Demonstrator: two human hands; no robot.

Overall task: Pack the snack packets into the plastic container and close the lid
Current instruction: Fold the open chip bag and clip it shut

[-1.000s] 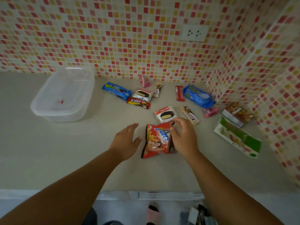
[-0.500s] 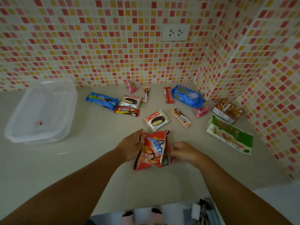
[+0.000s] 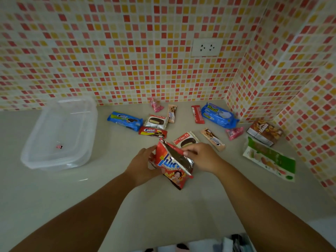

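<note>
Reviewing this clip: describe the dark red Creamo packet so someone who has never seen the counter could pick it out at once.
Start at the clear plastic container on the counter's left and look right to the cluster of snacks near the tiled wall. The dark red Creamo packet lies flat at the cluster's near edge, below the blue cookie packet. It alone there is a slim red bar with white lettering.

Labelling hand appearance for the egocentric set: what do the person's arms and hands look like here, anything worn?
Both forearms are bare from the bottom edge of the frame up to the wrists: no sleeves in view. The left hand and right hand wear no gloves, and no watch, bracelet or ring shows on the visible sides. No markings or straps are visible. The fingers are bare; the nails are too small to judge.
</note>
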